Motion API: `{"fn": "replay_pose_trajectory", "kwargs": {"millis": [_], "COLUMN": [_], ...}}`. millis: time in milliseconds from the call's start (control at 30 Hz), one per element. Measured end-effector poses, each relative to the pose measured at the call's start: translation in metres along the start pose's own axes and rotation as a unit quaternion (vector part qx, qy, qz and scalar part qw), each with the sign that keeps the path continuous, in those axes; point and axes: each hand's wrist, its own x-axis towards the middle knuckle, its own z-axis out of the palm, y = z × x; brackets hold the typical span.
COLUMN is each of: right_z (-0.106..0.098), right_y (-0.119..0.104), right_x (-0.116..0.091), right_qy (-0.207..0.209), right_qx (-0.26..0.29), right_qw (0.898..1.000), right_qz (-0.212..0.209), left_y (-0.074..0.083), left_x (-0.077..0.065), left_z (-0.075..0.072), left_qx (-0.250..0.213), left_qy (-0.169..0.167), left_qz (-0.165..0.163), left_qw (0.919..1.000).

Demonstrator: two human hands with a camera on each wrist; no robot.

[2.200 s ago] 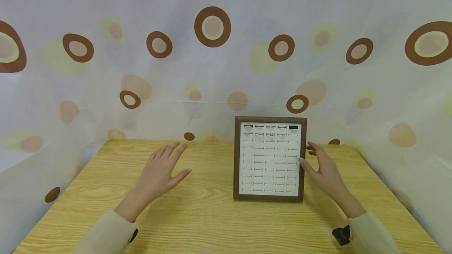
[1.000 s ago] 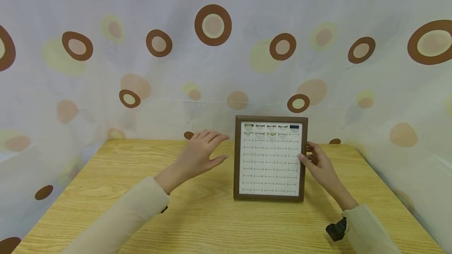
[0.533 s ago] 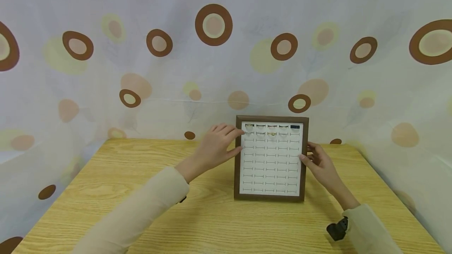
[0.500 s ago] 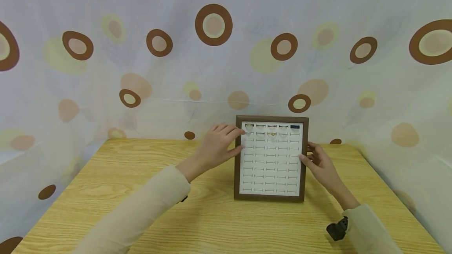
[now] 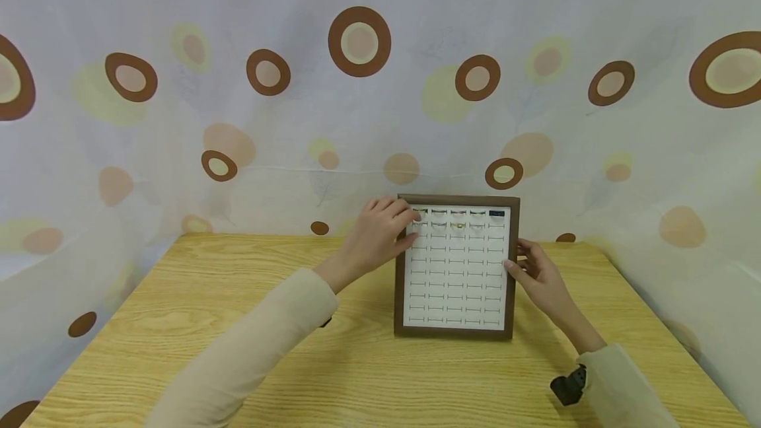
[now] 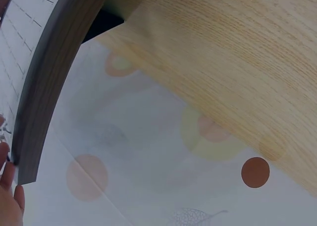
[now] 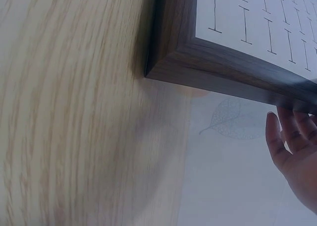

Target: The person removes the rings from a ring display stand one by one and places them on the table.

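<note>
A brown-framed ring display board [image 5: 454, 283] stands upright on the table, its white face lined with slots. Several rings fill most of the top two rows, among them a gold ring [image 5: 457, 225]. My left hand [image 5: 380, 233] reaches over the board's upper left edge, thumb and index finger apart, fingertips right at the leftmost rings. In the left wrist view, a silvery ring [image 6: 5, 130] shows between fingertips at the image's left edge. My right hand [image 5: 542, 283] holds the frame's right side, thumb on the front and fingers behind; the right wrist view shows those fingers [image 7: 292, 129] against the frame.
The wood-grain table [image 5: 238, 289] extends around the board. A pale curtain [image 5: 368, 124] with brown ring shapes hangs behind and along both sides. A dark tab [image 5: 496, 214] sits in the board's top right slot. A black wrist device [image 5: 569, 386] is on the right wrist.
My left hand has moved right from over the table to the board's upper left rings. My right hand has closed onto the frame's right edge and stayed there. The board stands where it was.
</note>
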Motion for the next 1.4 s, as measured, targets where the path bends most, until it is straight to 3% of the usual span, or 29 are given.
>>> {"fn": "replay_pose_trajectory", "kwargs": {"millis": [600,967,1400], "right_z": [0.000,0.000,0.000], "right_y": [0.001,0.002,0.002], "right_x": [0.000,-0.001,0.000], "right_qy": [0.002,0.001,-0.003], "right_qx": [-0.008,-0.004,-0.004], "right_qw": [1.000,1.000,1.000], "right_qz": [-0.003,-0.004,-0.001], "left_y": [-0.005,-0.006,-0.008], "left_x": [0.006,0.008,0.011], "left_z": [0.008,0.011,0.012], "left_qx": [0.017,-0.016,-0.013], "left_qy": [0.005,0.015,0.015], "left_qz": [0.026,0.012,0.009], "left_qw": [0.9995,0.9997,0.9998]}}
